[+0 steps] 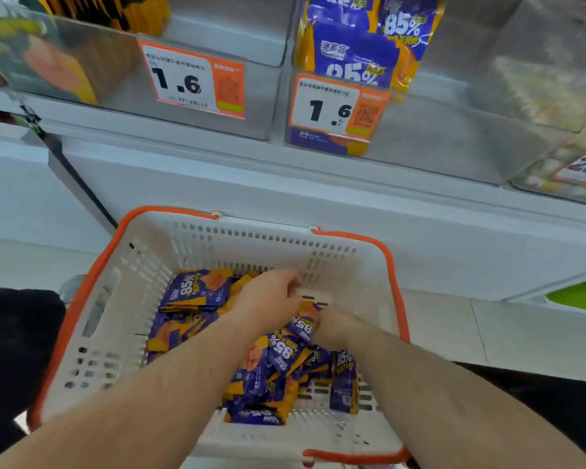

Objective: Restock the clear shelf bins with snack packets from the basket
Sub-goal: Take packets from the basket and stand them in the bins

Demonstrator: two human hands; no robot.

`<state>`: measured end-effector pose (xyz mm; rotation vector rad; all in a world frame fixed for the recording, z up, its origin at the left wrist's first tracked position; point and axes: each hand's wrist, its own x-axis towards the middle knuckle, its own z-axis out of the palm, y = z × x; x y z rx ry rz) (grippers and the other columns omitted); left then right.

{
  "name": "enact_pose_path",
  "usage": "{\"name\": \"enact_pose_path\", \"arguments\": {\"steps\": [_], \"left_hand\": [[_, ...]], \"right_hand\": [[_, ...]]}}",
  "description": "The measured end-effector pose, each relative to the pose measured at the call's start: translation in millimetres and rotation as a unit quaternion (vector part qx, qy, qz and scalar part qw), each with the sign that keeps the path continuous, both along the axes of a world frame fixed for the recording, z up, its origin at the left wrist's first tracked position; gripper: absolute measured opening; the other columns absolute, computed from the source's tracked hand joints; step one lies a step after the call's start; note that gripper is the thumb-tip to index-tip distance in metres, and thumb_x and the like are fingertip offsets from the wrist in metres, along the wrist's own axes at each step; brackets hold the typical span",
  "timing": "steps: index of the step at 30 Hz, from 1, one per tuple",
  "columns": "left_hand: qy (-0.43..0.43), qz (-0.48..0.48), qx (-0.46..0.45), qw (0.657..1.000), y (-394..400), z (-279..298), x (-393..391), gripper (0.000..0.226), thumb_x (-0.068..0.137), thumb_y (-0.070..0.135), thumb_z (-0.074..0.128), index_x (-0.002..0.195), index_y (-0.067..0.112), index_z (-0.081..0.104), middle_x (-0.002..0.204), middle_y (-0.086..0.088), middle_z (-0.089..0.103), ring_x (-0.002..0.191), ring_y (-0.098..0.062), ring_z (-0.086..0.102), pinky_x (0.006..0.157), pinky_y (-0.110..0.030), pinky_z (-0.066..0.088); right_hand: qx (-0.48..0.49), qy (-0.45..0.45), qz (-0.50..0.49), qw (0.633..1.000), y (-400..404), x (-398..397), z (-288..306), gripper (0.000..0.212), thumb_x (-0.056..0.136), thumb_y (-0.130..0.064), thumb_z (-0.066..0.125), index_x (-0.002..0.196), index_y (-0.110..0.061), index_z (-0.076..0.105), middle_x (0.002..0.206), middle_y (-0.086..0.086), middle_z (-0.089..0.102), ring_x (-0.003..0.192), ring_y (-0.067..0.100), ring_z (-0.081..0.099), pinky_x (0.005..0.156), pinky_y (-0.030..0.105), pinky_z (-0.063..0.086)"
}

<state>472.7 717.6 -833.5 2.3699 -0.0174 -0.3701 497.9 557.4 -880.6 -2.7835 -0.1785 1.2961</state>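
Observation:
A white basket (92, 319) with an orange rim sits below me, holding several purple and orange snack packets (190, 289). Both my hands are down inside it. My left hand (268, 299) has its fingers curled over the pile near the basket's far wall; whether it holds a packet is hidden. My right hand (335, 324) grips a purple packet (301, 324) in the middle of the basket. Above, a clear shelf bin (430, 130) holds the same purple packets (356, 55) behind a 1.6 price tag (332, 108).
Left of that bin is another clear bin (217, 35) with a 1.6 tag (190, 79) and yellow-black packets at its back. More bins with pale snacks stand at far right (548, 79). A white shelf ledge (285, 184) runs between bins and basket.

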Motion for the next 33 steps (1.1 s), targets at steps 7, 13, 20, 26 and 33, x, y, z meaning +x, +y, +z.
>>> {"name": "enact_pose_path", "arguments": {"steps": [7,13,20,26,33], "left_hand": [[0.042,0.025,-0.001,0.999,10.7,-25.1,-0.2,0.021,0.095,0.019,0.049,0.113,0.024,0.060,0.098,0.008,0.061,0.082,-0.011,0.058,0.069,-0.029,0.051],[0.053,0.022,0.014,0.998,11.8,-23.8,-5.8,0.020,0.096,0.021,0.048,0.112,0.025,0.059,0.100,0.007,0.063,0.082,-0.011,0.060,0.074,-0.036,0.056],[0.090,-0.056,0.044,0.993,-3.6,-7.7,-14.2,0.032,0.093,0.026,0.052,0.125,0.024,0.053,0.121,0.002,0.060,0.102,-0.017,0.058,0.089,-0.036,0.053],[0.013,-0.033,0.052,0.998,-19.5,21.8,-16.0,0.065,0.077,0.055,0.069,0.130,0.027,0.044,0.119,0.005,0.055,0.104,-0.019,0.059,0.083,-0.038,0.053],[-0.058,0.145,-0.197,0.968,-6.2,51.3,-6.3,0.032,0.086,0.017,0.071,0.115,0.022,0.060,0.089,0.008,0.069,0.076,-0.012,0.065,0.067,-0.032,0.053]], "right_hand": [[-0.015,0.071,0.059,0.996,16.6,-10.8,-25.5,0.025,0.091,-0.014,0.048,0.071,-0.007,0.062,0.074,0.013,0.059,0.064,0.026,0.056,0.056,0.038,0.049],[-0.018,-0.063,0.010,0.998,15.9,-4.5,4.6,0.014,0.094,-0.021,0.055,0.084,-0.012,0.061,0.079,0.005,0.058,0.072,0.022,0.057,0.063,0.032,0.049],[-0.027,-0.125,-0.039,0.991,12.1,26.2,72.0,0.013,0.084,-0.005,0.061,0.072,-0.010,0.055,0.072,0.004,0.051,0.062,0.017,0.048,0.053,0.027,0.037],[0.244,0.007,-0.334,0.911,23.7,33.7,134.2,0.020,0.081,0.013,0.063,0.098,0.004,0.065,0.090,0.017,0.068,0.065,0.020,0.069,0.068,0.032,0.061],[0.274,-0.109,-0.293,0.909,13.4,26.9,195.9,0.040,0.085,-0.026,0.074,0.116,-0.016,0.050,0.083,0.009,0.059,0.060,0.017,0.049,0.051,0.025,0.042]]}}
